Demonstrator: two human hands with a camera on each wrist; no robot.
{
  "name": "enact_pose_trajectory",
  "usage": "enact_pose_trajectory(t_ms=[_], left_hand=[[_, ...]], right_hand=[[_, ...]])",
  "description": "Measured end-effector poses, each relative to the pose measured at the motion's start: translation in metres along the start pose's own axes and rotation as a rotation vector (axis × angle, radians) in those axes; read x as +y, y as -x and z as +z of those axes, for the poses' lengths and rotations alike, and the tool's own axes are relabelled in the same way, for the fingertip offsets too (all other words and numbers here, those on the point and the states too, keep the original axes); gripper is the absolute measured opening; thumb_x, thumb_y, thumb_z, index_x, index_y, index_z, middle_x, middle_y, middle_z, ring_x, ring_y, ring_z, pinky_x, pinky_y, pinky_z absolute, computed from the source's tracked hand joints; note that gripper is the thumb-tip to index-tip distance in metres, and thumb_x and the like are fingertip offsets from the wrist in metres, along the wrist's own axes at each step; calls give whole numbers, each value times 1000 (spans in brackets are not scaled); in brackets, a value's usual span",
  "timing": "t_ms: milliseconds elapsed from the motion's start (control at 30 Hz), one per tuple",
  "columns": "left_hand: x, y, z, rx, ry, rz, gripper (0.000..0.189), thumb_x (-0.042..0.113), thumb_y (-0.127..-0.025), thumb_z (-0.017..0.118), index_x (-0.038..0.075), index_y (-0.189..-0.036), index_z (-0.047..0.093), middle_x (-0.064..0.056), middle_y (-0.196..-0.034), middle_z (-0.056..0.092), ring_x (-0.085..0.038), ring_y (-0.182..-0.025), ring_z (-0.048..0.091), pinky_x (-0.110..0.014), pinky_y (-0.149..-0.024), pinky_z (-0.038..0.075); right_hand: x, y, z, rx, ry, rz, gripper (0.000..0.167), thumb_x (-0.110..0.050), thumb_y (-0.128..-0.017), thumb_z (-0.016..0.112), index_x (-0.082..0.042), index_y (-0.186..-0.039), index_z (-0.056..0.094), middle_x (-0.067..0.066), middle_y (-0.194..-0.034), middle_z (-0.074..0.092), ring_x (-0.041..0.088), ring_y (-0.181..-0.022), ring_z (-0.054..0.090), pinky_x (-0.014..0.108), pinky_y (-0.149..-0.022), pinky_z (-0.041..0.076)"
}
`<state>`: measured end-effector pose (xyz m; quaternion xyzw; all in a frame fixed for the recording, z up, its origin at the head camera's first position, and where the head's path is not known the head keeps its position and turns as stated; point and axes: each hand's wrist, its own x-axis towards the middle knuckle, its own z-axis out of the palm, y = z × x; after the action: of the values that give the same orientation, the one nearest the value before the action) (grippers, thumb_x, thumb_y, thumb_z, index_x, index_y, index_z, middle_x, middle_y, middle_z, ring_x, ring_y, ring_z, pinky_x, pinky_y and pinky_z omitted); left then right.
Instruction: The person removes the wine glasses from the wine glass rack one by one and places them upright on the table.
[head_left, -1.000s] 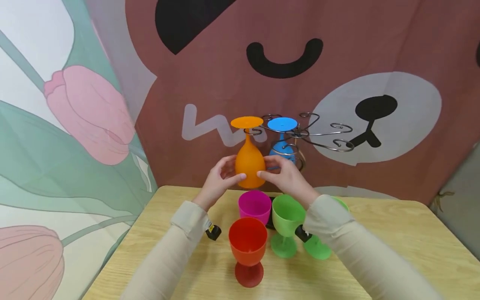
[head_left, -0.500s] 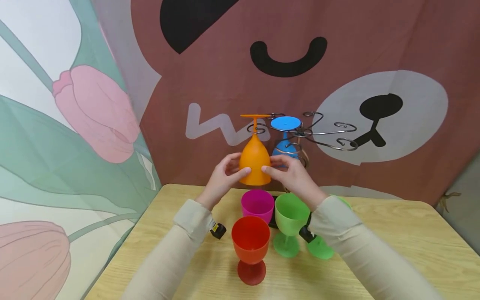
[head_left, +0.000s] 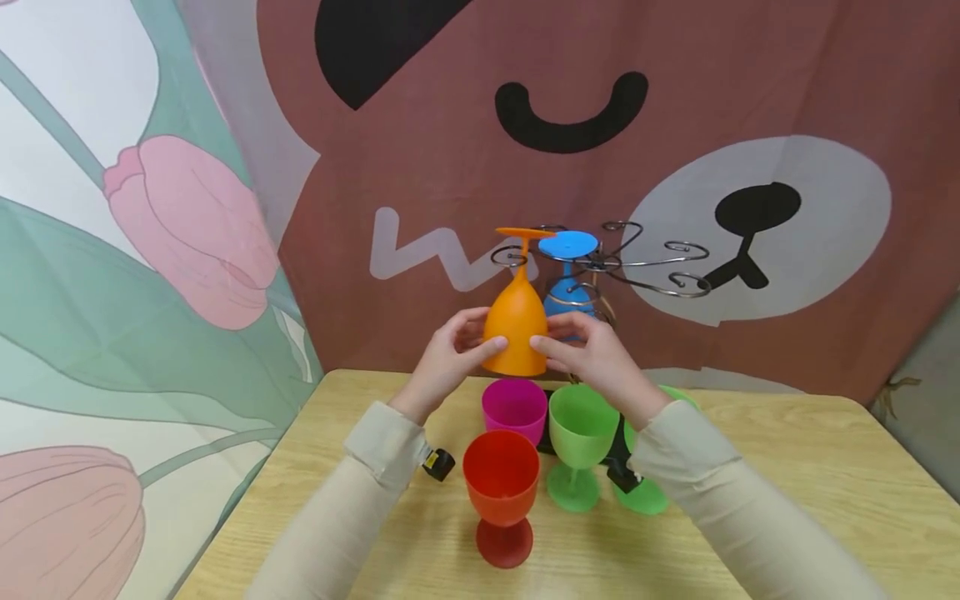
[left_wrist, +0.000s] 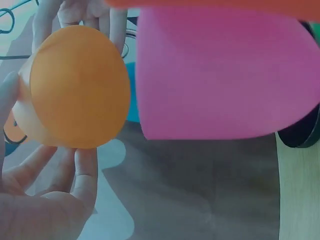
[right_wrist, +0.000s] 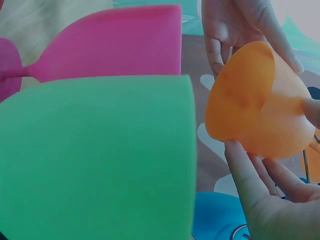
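An orange goblet [head_left: 515,325] is held upside down between both hands, its foot up and its bowl's mouth facing down. My left hand [head_left: 453,354] grips the bowl from the left, thumb on the near side. From the right, my right hand [head_left: 585,350] grips the same bowl, thumb likewise in front. The goblet's stem stands at the open curl of a metal wire rack [head_left: 615,265], tilted slightly. Behind it a blue goblet [head_left: 567,300] hangs upside down in the rack. In both wrist views the orange goblet's mouth [left_wrist: 80,87] shows, fingers around it.
On the wooden table [head_left: 765,492] below stand upright goblets: a red one [head_left: 501,483] nearest, a magenta one [head_left: 514,408] behind, a green one [head_left: 583,429] and another green one [head_left: 642,496] partly behind the right wrist. A printed cloth [head_left: 450,167] hangs behind.
Both hands have carried the orange goblet slightly right. Its foot has shifted right towards the blue goblet's foot, and its tilt has changed.
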<state>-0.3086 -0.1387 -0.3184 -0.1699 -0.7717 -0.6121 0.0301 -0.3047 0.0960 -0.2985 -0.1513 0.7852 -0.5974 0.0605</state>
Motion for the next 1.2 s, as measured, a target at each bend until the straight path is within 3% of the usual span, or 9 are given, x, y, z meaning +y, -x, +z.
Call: enact_pose_trajectory(t_ms=[267, 600, 800, 1200], left_hand=[[5, 5, 2, -22, 31, -1, 55, 28, -98, 70, 14, -147, 49, -12, -137, 58, -29, -121, 59, -41, -95, 57], [15, 15, 10, -14, 28, 10, 54, 28, -97, 70, 16, -146, 50, -8, -135, 59, -27, -118, 60, -40, -96, 56], [16, 23, 10, -22, 23, 17, 54, 29, -97, 71, 19, -145, 49, -7, -135, 59, -27, -118, 60, -41, -98, 55], [10, 40, 3, -47, 26, 55, 56, 23, -96, 73, 20, -146, 47, -7, -139, 57, -27, -121, 60, -42, -104, 51]], right_hand=[[-1, 3, 1, 17, -25, 4, 67, -39, -94, 73, -8, -147, 46, 17, -137, 53, 35, -121, 59, 43, -92, 57], [3, 13, -2, 61, -25, -74, 60, -37, -93, 75, -8, -141, 53, 17, -133, 57, 34, -114, 63, 45, -88, 59], [1, 19, 0, 65, 4, -103, 55, -32, -94, 75, -9, -140, 55, 15, -131, 59, 32, -110, 66, 51, -92, 57], [1, 33, 8, 66, 84, -156, 60, -35, -90, 79, -13, -140, 55, 9, -134, 62, 29, -114, 65, 41, -89, 59]])
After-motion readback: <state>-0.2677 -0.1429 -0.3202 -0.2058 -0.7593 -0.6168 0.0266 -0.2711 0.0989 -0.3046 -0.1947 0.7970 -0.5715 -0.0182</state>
